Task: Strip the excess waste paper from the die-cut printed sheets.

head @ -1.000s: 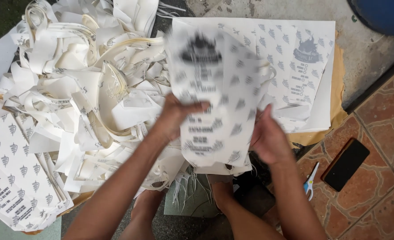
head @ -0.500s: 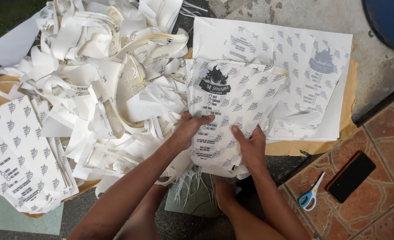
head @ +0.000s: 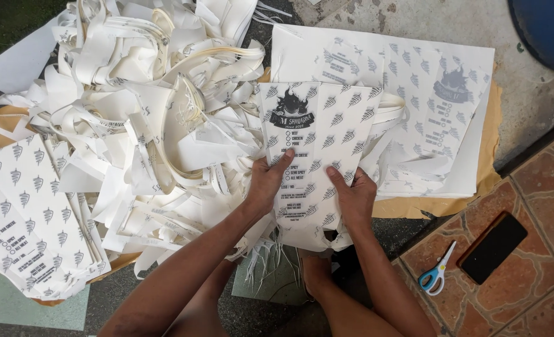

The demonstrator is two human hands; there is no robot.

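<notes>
Holding a printed paper cutout (head: pixel 311 156) flat, the left hand (head: pixel 265 184) and right hand (head: pixel 352 196) each pinch its lower part in a closed grip, above the scrap pile (head: pixel 158 106); squaring it up looks like the step

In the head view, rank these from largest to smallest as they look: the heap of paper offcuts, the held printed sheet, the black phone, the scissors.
1. Heap of paper offcuts
2. Held printed sheet
3. Black phone
4. Scissors, though little smaller than the phone.
</notes>
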